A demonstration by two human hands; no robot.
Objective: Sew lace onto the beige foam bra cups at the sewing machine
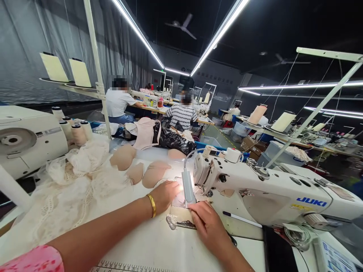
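Under the lamp [187, 186] of a white sewing machine [246, 189], pale fabric [177, 200] lies at the needle area. My left hand [165, 195], with a gold bracelet at the wrist, rests at the left of this fabric, its fingertips washed out by the light; what they grip cannot be made out. On the near right side is my right hand [208, 223], fingers bent over the fabric's edge, thumb and forefinger near each other. Beige moulded cups [154, 173] lie beyond my left hand. White lace [82, 189] is heaped on the table at the left.
A white pen [242, 219] and a dark phone-like object [278, 245] lie right of my right hand. A ruler strip [124, 266] runs along the front. Thread cones [78, 134] and another machine [31, 139] stand left. People sit farther back.
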